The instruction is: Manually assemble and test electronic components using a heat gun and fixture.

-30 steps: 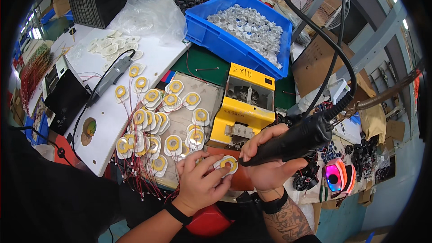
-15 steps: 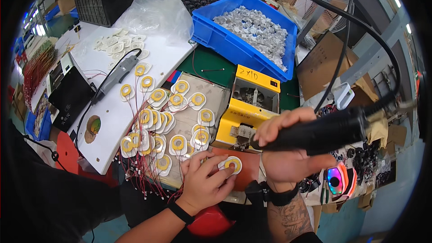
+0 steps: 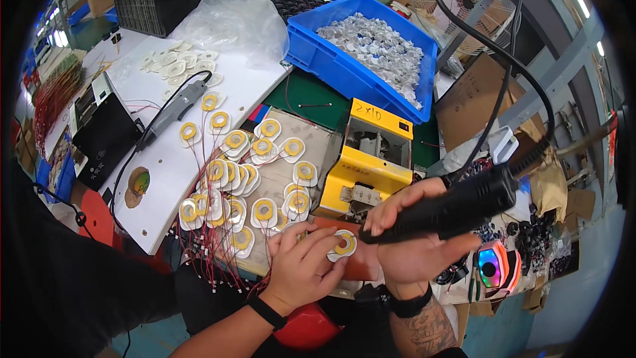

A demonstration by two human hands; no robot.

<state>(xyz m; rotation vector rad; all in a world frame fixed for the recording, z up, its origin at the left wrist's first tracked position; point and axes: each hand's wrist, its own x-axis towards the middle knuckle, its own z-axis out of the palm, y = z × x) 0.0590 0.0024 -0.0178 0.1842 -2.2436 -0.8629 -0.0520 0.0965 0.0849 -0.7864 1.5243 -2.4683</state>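
The left hand (image 3: 301,268) lies flat with its fingers spread, pressing down one round white disc with a yellow ring (image 3: 344,245) on a brown pad (image 3: 361,266). The right hand (image 3: 414,245) is wrapped tight around a black power tool (image 3: 457,204), its tip right at that disc. Just past the left hand sits a big bunch of the same discs with red wires (image 3: 242,179), so many look done. Beyond the right hand, a blue bin (image 3: 311,59) is full of white pieces, so lots seem left.
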